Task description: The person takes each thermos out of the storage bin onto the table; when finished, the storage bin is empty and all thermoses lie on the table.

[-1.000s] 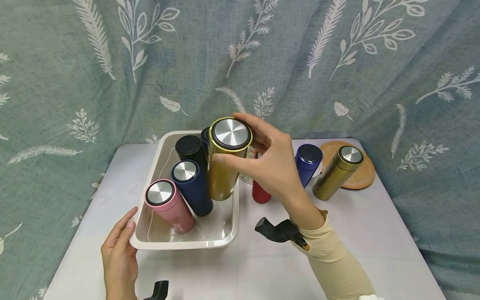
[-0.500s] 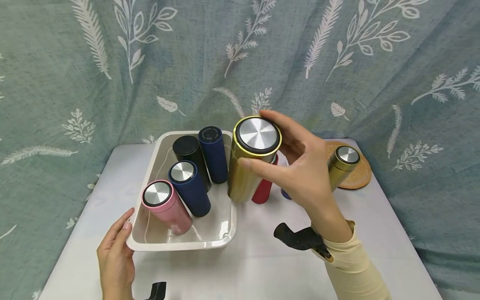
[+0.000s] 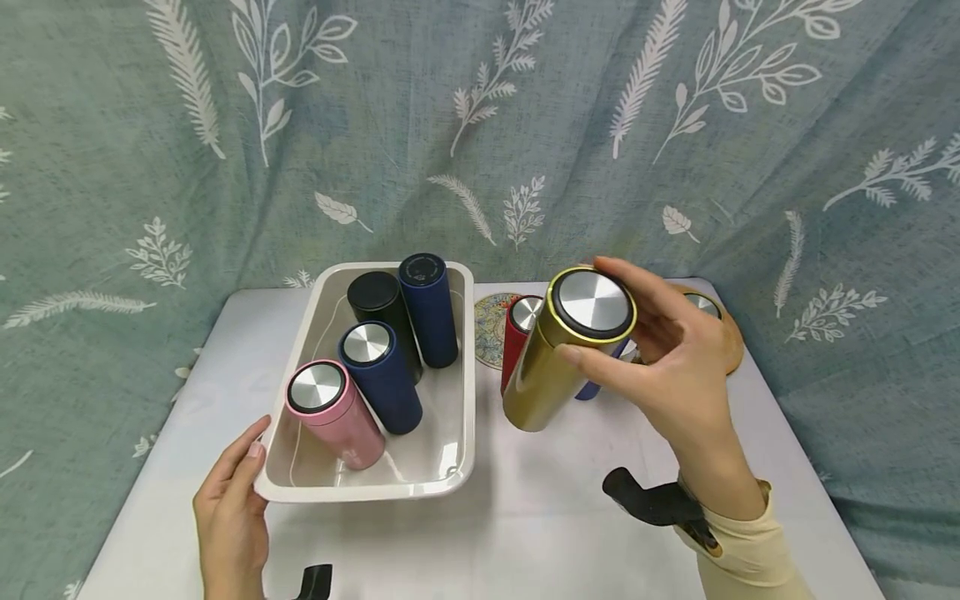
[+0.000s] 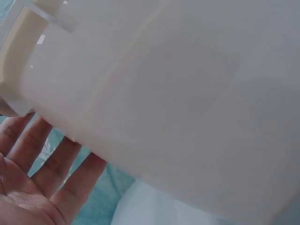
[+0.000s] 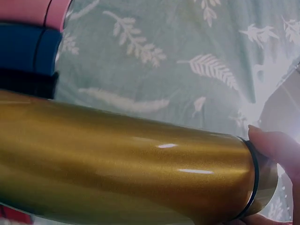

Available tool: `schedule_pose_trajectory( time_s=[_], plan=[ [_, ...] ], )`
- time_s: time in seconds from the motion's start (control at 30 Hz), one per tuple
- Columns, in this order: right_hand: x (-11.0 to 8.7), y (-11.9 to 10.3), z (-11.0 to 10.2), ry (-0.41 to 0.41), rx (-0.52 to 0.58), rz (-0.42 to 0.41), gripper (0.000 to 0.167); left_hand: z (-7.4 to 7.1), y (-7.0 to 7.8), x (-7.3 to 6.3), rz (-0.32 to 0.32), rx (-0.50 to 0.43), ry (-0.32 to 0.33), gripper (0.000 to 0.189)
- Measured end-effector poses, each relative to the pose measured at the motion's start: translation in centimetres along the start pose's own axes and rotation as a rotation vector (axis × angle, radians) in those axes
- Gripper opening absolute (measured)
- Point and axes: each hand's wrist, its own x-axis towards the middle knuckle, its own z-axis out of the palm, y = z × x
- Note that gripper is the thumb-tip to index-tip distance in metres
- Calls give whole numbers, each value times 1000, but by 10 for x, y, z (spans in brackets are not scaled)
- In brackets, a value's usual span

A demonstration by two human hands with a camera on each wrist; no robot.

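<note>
My right hand [image 3: 678, 379] grips a gold thermos bottle [image 3: 542, 375] near its steel-topped lid, thumb in front and fingers behind. It tilts to the right of the white plastic tub [image 3: 467, 392], overlapping a red thermos [image 3: 514, 337] and a blue thermos [image 3: 588, 390]. In the right wrist view the gold body fills the foreground, with the thumb [image 5: 274, 143] at the lid. At the tub's left front corner is my left hand [image 3: 234, 508]; its extended fingers [image 4: 65, 154] touch the tub wall in the left wrist view.
Inside the tub stand a pink thermos [image 3: 348, 421], a navy thermos [image 3: 382, 383] with a steel lid, a black thermos [image 3: 378, 292] and another navy thermos [image 3: 430, 312]. A patterned round mat [image 3: 489, 327] and an orange-brown round board [image 3: 735, 346] lie behind on the white table [image 3: 525, 542].
My right hand has carried the gold thermos from over the tub to the right, and it is now lower and more tilted. The left hand stays at the tub's corner.
</note>
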Motion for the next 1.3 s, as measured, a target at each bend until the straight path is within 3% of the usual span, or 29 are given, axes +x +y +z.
schedule_pose_trajectory(
  time_s=[0.33, 0.67, 0.8, 1.1, 1.3],
  plan=[
    [-16, 22, -41, 90, -30, 74, 72, -1, -2, 2, 5, -64, -27, 34],
    [-33, 38, -79, 285, -76, 279, 70, -1, -3, 3, 8, -44, -30, 33],
    [-38, 46, -92, 398, -30, 335, 70, -1, -2, 3, 16, -35, -31, 34],
    [-48, 66, -117, 572, -33, 384, 69, -1, -2, 3, 0, -59, -22, 34],
    [-50, 84, -129, 705, -43, 364, 70, 0, -2, 2, 9, -46, -23, 34]
  ],
)
